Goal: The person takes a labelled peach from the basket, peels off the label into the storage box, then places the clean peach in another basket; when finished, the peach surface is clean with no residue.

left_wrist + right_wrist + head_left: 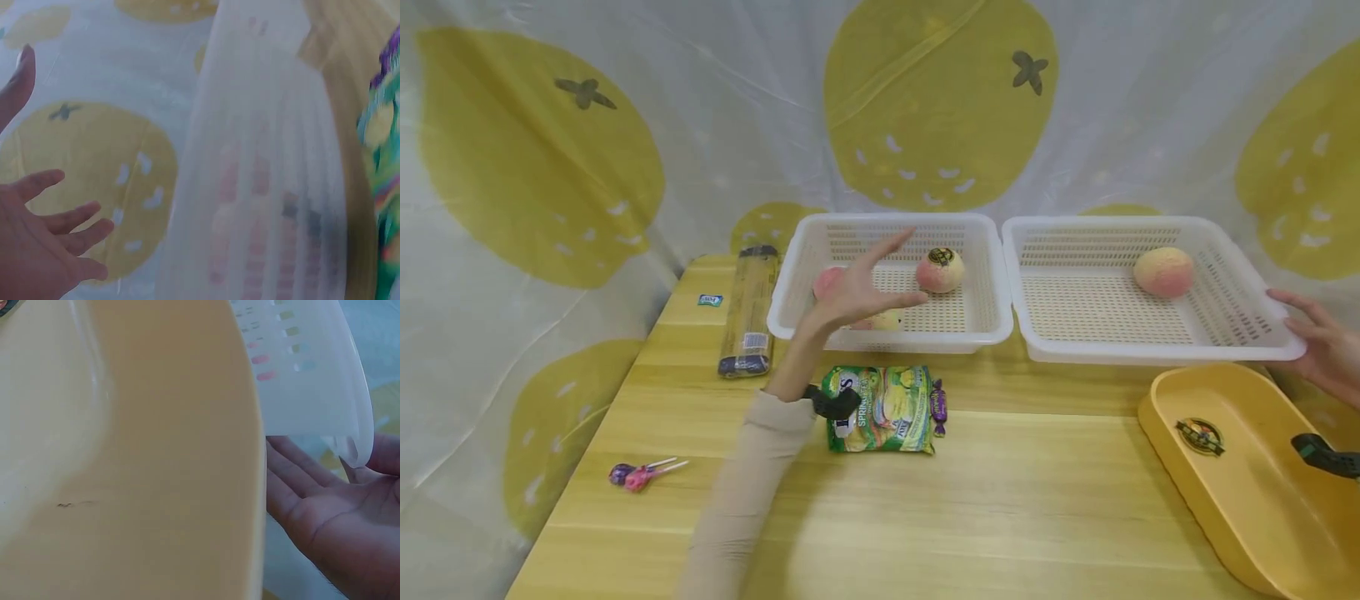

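Note:
My left hand [850, 292] is spread above the left white plastic basket [992, 333], holding nothing. In the left wrist view its fingers are apart. Inside that basket lie a peach [940, 279] with a dark sticker, another peach [886, 320] at the front, and a pink one [826, 282], partly behind the hand. The right white basket [1105, 354] contains one peach [1163, 273] toward its right side. At this basket's right end, my right hand [1330, 350] holds the rim. The right wrist view shows the thumb by the rim and fingers reaching beneath; their tips are hidden.
A yellow tub [1195, 492] stands at the front right, close to my right hand. Before the left basket lie a green snack bag [887, 408] and a purple wrapped candy [938, 408]. Further left are a long flat package [748, 317], a small packet [710, 300] and lollipops [636, 477].

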